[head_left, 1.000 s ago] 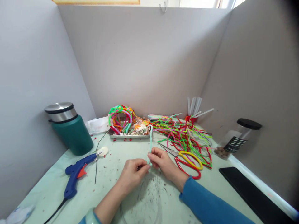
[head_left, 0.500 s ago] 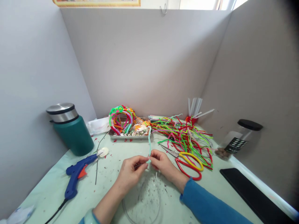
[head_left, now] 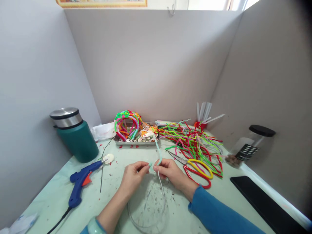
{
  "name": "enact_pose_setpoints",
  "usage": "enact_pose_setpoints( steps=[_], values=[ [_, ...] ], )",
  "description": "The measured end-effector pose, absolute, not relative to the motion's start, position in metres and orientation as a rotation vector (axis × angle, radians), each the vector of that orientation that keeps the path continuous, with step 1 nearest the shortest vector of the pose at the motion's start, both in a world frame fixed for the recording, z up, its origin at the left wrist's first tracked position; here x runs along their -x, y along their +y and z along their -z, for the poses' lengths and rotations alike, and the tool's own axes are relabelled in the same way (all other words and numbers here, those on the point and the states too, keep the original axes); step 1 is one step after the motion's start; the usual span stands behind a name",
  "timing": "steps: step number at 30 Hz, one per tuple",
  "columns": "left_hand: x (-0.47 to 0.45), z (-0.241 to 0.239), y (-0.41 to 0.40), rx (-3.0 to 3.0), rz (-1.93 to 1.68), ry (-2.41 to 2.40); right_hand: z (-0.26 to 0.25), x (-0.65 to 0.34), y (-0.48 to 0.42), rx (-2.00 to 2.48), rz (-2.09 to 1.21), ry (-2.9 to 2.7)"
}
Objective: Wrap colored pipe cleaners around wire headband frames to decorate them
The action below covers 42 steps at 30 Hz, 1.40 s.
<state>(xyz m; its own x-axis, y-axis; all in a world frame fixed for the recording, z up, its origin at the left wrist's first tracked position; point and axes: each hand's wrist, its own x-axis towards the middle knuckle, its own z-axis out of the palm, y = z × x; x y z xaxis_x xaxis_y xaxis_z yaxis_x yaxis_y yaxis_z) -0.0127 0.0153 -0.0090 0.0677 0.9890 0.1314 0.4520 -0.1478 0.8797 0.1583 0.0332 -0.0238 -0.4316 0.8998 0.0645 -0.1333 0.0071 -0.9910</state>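
A light turquoise pipe cleaner [head_left: 158,148] stands up between my hands, its free end leaning toward the metal tray. My left hand [head_left: 133,178] pinches the short turquoise part at the tip of a thin pale hoop. My right hand [head_left: 170,171] is closed on the longer length of the pipe cleaner, close beside the left fingertips. The thin pale hoop [head_left: 164,198] curves down from the fingers toward the near edge of view. Part of it is hidden behind my left hand and wrist.
To the right lie scissors [head_left: 195,164] and a heap of coloured pipe cleaners [head_left: 195,139]. Behind are a metal tray [head_left: 138,143] and colourful headbands [head_left: 126,125]. A blue glue gun [head_left: 80,182] and green bottle [head_left: 76,141] stand left; a jar [head_left: 248,148] and black slab [head_left: 265,201] are right.
My hands have moved slightly apart, the left one to the left. The upright pipe cleaner now leans and bends over the right fingers, and the hoop's end shows near my right hand.
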Motion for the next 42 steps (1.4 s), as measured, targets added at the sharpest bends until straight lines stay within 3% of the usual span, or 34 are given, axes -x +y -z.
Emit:
enact_pose_setpoints(
  steps=[15,25,42],
  values=[
    [0.005,0.008,0.007,-2.153,-0.793,1.471,0.025,-0.156,0.036,0.945,-1.296,-1.505],
    [0.001,0.005,0.005,-2.02,-0.808,1.398,0.028,-0.157,0.037,0.893,-1.397,-1.398],
    [0.008,0.005,0.008,-1.709,-1.052,1.254,0.034,-0.154,0.042,1.014,-1.23,-1.493]
  ],
)
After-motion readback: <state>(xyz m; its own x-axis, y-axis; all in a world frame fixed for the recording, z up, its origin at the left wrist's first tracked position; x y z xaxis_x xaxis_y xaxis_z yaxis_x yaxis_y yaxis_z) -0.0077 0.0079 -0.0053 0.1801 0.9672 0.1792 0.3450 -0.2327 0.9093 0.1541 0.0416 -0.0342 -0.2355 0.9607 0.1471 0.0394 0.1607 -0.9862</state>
